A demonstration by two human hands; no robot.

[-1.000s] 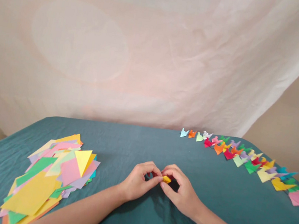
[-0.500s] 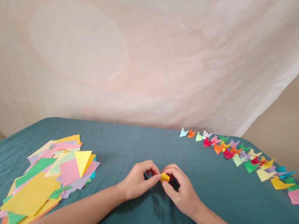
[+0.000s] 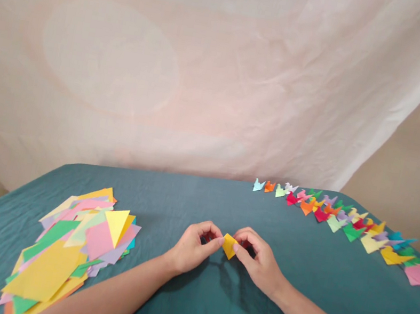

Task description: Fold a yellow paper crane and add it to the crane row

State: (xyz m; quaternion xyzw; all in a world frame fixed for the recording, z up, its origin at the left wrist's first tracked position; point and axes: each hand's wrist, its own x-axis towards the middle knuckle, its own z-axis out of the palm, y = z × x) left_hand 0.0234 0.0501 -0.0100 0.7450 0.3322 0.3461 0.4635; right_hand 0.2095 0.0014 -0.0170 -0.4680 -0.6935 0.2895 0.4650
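A small folded piece of yellow origami paper point(image 3: 229, 247) is held up between my hands, just above the cloth. It shows as a diamond shape with one corner pointing down. My left hand point(image 3: 198, 246) pinches its left corner between thumb and fingertips. On the opposite side, my right hand point(image 3: 258, 258) grips the right edge with thumb and index finger. The finer folds are too small to make out.
A loose pile of coloured paper sheets point(image 3: 48, 266) lies on the left, a folded yellow piece point(image 3: 115, 224) on top. Several rows of folded paper birds point(image 3: 353, 233) stand at the right. A dark green cloth point(image 3: 170, 199) covers the table; a pale sheet point(image 3: 215, 82) hangs behind.
The yellow paper has been turned, and more of its face shows between my fingers as a diamond. Both hands have shifted slightly up and apart, keeping their pinch.
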